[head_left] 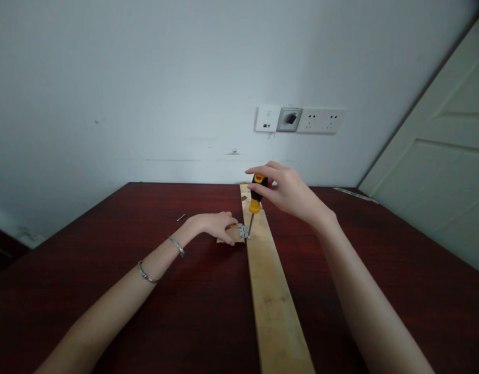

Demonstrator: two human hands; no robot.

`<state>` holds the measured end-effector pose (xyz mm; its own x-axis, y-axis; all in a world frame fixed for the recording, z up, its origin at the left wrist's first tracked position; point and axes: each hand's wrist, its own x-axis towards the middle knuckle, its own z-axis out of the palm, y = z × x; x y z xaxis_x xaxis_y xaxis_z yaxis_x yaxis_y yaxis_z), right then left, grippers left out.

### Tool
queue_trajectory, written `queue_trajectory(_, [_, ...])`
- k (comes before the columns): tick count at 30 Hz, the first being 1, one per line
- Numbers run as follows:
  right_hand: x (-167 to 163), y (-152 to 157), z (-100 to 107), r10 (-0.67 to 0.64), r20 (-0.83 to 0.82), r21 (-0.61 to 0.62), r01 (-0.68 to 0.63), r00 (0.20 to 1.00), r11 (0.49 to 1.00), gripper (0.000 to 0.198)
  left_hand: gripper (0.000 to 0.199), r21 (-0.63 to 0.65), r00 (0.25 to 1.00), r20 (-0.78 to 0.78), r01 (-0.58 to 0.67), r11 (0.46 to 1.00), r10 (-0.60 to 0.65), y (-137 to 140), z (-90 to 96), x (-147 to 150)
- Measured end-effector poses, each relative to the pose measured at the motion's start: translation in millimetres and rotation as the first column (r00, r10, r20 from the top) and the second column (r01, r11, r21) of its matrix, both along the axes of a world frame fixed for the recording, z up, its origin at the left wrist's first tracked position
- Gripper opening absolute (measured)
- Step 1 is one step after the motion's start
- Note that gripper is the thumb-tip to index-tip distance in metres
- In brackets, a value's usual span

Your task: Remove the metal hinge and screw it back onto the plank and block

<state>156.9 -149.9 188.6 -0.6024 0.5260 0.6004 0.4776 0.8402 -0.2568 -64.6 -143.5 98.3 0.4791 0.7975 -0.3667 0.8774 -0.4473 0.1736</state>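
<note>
My right hand [290, 189] is closed round the black and yellow handle of a screwdriver [254, 206], its fingertips near the top. The shaft slants down, and its tip meets the right leaf of a small metal hinge [244, 231]. That hinge bridges a long pale wooden plank [276, 291] and a short wooden block [235, 235] at the plank's left edge. Thumb and fingers of my left hand [214, 226] grip the block from its left side, hiding part of it. Whether a screw sits under the tip is too small to tell.
A small metal pin-like piece [181, 217] lies on the dark red table [146, 322], left of my left hand. Behind the table is a white wall with sockets [317, 120]. A thin strip [354, 194] lies at the back right, near a white door [450, 130].
</note>
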Motion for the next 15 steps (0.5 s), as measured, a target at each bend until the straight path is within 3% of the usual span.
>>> queue_trajectory(7, [0.4, -0.7, -1.1, -0.035, 0.055, -0.003, 0.035, 0.998, 0.999, 0.048, 0.075, -0.011, 1.0, -0.007, -0.002, 1.0, 0.002, 1.0, -0.8, -0.2])
queue_trajectory(15, [-1.2, -1.9, 0.4, -0.108, 0.044, 0.011, 0.107, 0.993, 0.994, 0.038, 0.074, -0.004, 1.0, 0.001, 0.0, 1.0, 0.0, 0.2, -0.2, 0.2])
